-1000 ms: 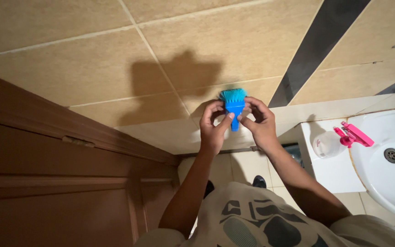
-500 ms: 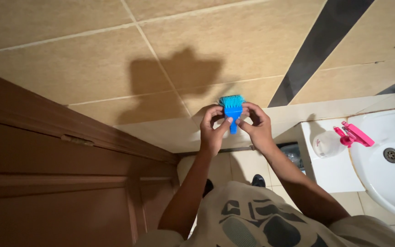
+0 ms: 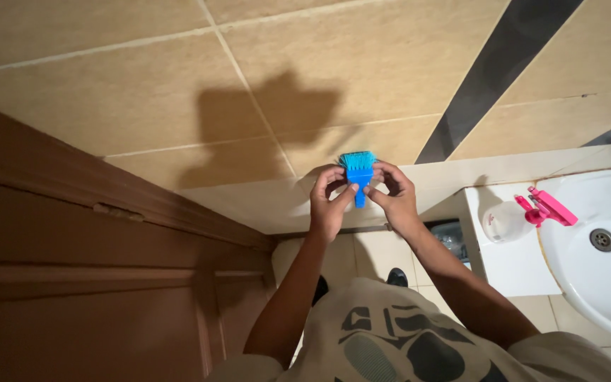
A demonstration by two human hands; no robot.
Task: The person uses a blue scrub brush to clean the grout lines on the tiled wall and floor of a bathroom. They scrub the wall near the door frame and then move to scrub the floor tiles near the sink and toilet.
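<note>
A small blue brush (image 3: 357, 172) with turquoise bristles is held up in front of a beige tiled wall (image 3: 143, 92). My left hand (image 3: 328, 201) grips its left side, thumb against the handle. My right hand (image 3: 390, 191) pinches the right side with fingertips near the bristle head. The bristles point up toward the wall. The lower end of the handle sticks out between my thumbs.
A brown wooden door (image 3: 72, 283) fills the left. At the right stand a white sink (image 3: 595, 240) with a drain and a spray bottle with a pink trigger (image 3: 525, 212) on a white ledge. A dark stripe (image 3: 496, 71) crosses the tiles.
Both hands and the brush have shifted slightly lower and left in view; the grip looks the same.
</note>
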